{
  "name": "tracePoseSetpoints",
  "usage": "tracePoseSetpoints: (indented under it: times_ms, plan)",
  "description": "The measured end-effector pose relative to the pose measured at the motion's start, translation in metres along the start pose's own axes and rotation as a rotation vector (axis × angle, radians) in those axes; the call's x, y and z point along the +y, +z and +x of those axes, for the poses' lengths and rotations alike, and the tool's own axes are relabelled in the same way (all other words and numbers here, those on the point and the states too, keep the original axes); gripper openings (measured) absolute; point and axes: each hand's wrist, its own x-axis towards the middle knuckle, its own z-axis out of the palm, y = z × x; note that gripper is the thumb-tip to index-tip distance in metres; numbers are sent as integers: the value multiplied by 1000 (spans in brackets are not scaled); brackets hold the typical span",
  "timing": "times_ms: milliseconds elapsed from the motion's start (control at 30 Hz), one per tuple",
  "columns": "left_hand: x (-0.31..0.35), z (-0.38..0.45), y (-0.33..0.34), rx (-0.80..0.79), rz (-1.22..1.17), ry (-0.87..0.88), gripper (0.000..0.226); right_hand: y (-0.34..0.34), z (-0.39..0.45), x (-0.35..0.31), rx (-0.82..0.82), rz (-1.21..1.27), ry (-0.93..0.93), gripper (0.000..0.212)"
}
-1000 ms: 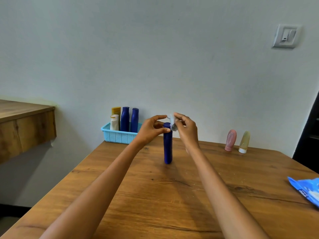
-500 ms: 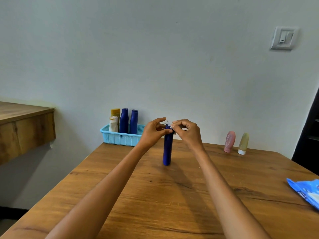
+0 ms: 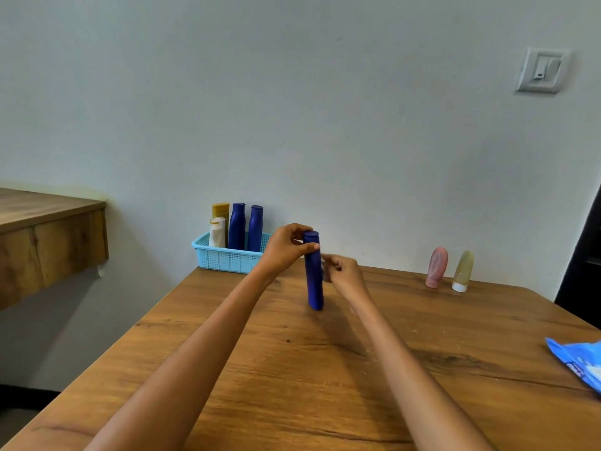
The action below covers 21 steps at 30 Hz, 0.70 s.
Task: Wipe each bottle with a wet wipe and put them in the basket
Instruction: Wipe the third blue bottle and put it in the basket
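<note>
Her left hand pinches the upright blue bottle by its cap while the right hand, curled around a barely visible wipe, rubs its side, so I reckon the basket comes next.

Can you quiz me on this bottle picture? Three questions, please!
1. True or false: the left hand grips the blue bottle near its cap.
2. How many bottles stand in the basket?
3. Which bottles still wait by the wall? A) pink and yellowish B) two green C) one red

Key: 1 true; 2 four; 3 A
</note>
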Motion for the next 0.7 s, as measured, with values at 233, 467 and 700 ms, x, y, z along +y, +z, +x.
tracePoseSetpoints:
  times_ms: [233,467,700]
  plan:
    - [0,1,0,8,-60,-39,34,0,-3,11,-70,-105,157,28]
    - [3,0,-1,24,-205,-55,29,-1,1,-23,125,179,-150,24]
    - [10,2,-16,84,-368,-72,34,-11,-1,12,38,93,147,26]
